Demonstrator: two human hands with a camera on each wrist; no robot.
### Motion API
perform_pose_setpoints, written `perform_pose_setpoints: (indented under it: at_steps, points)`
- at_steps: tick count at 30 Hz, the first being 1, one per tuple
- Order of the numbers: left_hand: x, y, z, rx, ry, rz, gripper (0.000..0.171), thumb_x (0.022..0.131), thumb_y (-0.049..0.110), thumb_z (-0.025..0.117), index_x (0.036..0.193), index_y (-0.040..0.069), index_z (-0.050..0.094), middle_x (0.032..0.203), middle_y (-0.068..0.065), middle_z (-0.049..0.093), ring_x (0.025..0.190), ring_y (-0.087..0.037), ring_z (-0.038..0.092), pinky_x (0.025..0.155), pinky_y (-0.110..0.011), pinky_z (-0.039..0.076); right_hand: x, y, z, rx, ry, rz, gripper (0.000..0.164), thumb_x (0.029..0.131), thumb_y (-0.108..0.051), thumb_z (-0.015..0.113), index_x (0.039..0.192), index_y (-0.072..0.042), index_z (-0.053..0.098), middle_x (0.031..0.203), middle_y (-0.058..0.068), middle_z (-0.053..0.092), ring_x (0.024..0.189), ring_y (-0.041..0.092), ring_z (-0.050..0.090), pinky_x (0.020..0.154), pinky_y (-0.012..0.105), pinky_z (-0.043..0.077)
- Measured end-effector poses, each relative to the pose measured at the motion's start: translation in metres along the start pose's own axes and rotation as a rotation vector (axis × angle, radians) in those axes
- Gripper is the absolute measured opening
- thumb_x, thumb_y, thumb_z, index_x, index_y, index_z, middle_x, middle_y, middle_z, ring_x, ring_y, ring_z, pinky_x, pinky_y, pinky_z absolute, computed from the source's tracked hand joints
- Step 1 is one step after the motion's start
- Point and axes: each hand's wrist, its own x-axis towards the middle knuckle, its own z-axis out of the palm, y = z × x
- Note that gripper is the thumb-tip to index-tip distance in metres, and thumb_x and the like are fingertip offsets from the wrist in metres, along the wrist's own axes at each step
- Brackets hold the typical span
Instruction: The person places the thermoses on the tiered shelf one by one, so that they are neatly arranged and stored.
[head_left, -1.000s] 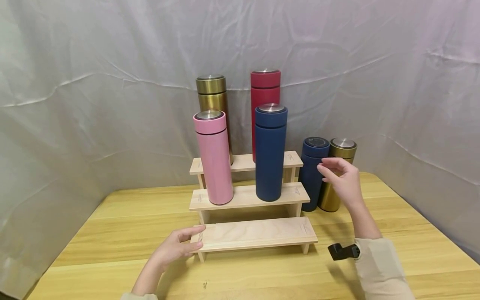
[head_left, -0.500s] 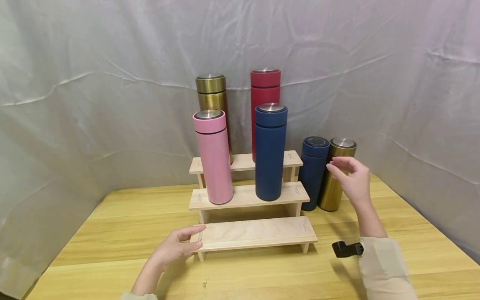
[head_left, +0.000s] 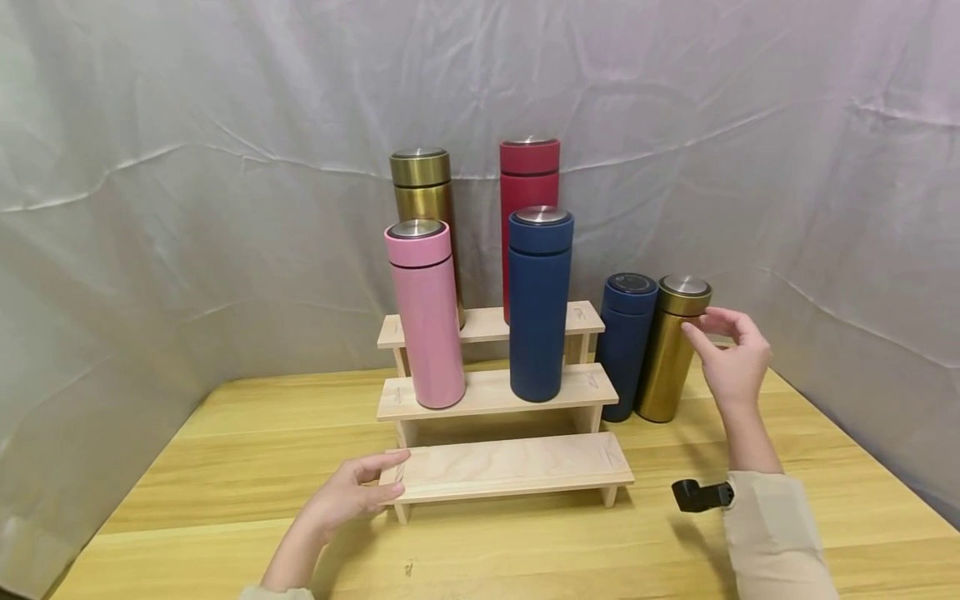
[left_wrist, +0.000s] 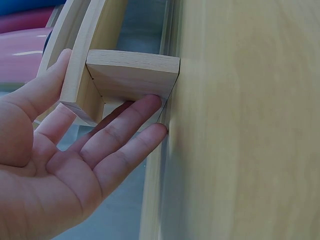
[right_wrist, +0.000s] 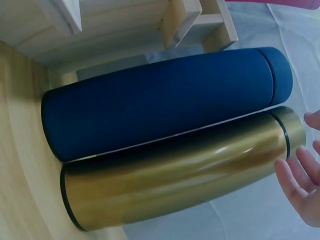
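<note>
My left hand (head_left: 348,496) holds the left end of the lowest step of a three-step wooden stand (head_left: 517,467). In the left wrist view its thumb lies at one edge of the board, with the other fingers (left_wrist: 125,135) beside the leg. My right hand (head_left: 738,358) is beside a gold thermos (head_left: 667,358) standing on the table, its thumb and fingers apart and lightly bent. In the right wrist view those fingertips (right_wrist: 282,170) are right at the neck below the lid. A shorter blue thermos (head_left: 628,350) stands close against the gold one.
On the middle step stand a pink thermos (head_left: 427,325) and a tall blue thermos (head_left: 538,317). Another gold thermos (head_left: 422,179) and a red thermos (head_left: 529,175) occupy the top step. A grey cloth (head_left: 262,233) hangs behind the wooden table (head_left: 225,450).
My right hand has moved right, from in front of the shorter blue thermos to the right side of the gold thermos. My left hand stays on the stand.
</note>
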Motion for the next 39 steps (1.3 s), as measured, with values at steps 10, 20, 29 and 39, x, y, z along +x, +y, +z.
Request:
perform_pose_setpoints:
  at_steps: [10, 20, 29, 39]
  points:
    - [-0.001, 0.0, 0.0, 0.002, -0.001, -0.004, 0.055, 0.084, 0.017, 0.063, 0.129, -0.004, 0.041, 0.134, -0.031, 0.029, 0.112, -0.047, 0.039, 0.083, -0.048, 0.044, 0.0, 0.01, -0.002, -0.079, 0.042, 0.042, 0.05, 0.07, -0.006, 0.075, 0.112, 0.006, 0.053, 0.092, -0.017, 0.047, 0.085, 0.001, 0.045, 0.064, 0.012, 0.04]
    - [-0.001, -0.001, -0.001, -0.004, -0.005, -0.006, 0.054, 0.084, 0.016, 0.062, 0.129, -0.004, 0.041, 0.135, -0.031, 0.029, 0.113, -0.046, 0.038, 0.084, -0.048, 0.044, -0.001, 0.029, -0.002, -0.051, -0.134, 0.227, 0.073, 0.076, -0.016, 0.071, 0.137, -0.009, 0.031, 0.128, 0.011, 0.041, 0.115, 0.019, 0.037, 0.087, 0.028, 0.036]
    - [0.0, -0.001, 0.0, 0.004, 0.001, -0.012, 0.054, 0.084, 0.017, 0.063, 0.129, -0.003, 0.042, 0.135, -0.031, 0.029, 0.112, -0.045, 0.039, 0.083, -0.046, 0.045, 0.0, 0.047, 0.0, 0.016, -0.291, 0.285, 0.086, 0.08, -0.02, 0.068, 0.143, -0.009, 0.011, 0.144, 0.018, 0.02, 0.129, 0.028, 0.022, 0.102, 0.047, 0.021]
    - [-0.001, 0.001, -0.001, -0.002, -0.02, 0.006, 0.054, 0.086, 0.015, 0.06, 0.13, -0.006, 0.038, 0.135, -0.033, 0.026, 0.112, -0.047, 0.038, 0.083, -0.05, 0.043, -0.002, 0.066, 0.005, 0.051, -0.388, 0.265, 0.094, 0.078, -0.028, 0.069, 0.144, -0.012, 0.005, 0.147, 0.013, 0.015, 0.129, 0.031, 0.02, 0.101, 0.053, 0.02]
